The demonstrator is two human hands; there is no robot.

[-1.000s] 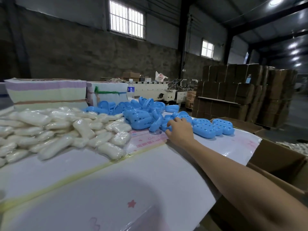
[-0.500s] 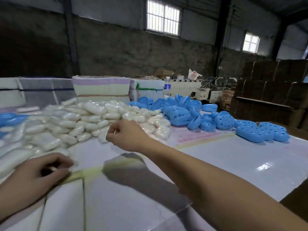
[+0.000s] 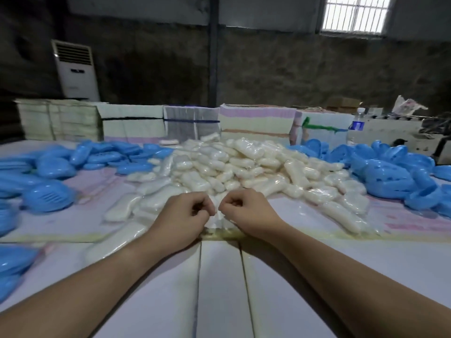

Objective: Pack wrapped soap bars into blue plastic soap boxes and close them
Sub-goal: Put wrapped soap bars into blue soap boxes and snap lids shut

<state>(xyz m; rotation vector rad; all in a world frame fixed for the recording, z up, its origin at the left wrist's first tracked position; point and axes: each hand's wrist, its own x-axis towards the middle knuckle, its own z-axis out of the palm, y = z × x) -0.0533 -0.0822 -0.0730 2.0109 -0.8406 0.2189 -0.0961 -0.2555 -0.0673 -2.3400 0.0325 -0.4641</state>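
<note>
A big heap of white soap bars in clear wrap (image 3: 234, 164) lies mid-table. Blue plastic soap boxes are piled on the left (image 3: 48, 193) and on the right (image 3: 390, 174). At the near edge of the heap, my left hand (image 3: 181, 215) and my right hand (image 3: 246, 211) sit knuckle to knuckle with fingers curled. Between them they pinch one wrapped soap bar (image 3: 216, 220), which lies on the table and is mostly hidden by my fingers.
Strapped bundles of flat sheets (image 3: 151, 123) line the table's far edge. A water bottle (image 3: 356, 125) stands at the back right. A white floor air conditioner (image 3: 75, 69) stands against the dark wall. The white tabletop (image 3: 219, 289) stretches toward me.
My right hand left the blue boxes on the right and came over to the soap heap. My left hand came in from the left. Both now close on one bar.
</note>
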